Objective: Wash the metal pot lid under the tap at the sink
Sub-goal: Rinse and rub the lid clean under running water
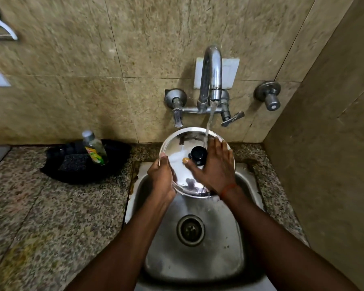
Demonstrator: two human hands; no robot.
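Observation:
A round shiny metal pot lid [178,158] with a black knob [198,155] is held tilted over the back of the steel sink [225,238]. My left hand [161,175] grips its lower left rim. My right hand [214,166] lies spread flat on the lid's top, to the right of the knob, thumb touching the surface. Water runs from the curved chrome tap [212,72] in a thin stream onto the lid near the knob.
A black tray [57,164] on the speckled granite counter holds a dish soap bottle [95,149] and a dark scrub pad [73,162]. Tap handles [232,118] and a wall valve [269,95] stick out of the tiled wall. The drain [190,229] lies in the basin's middle.

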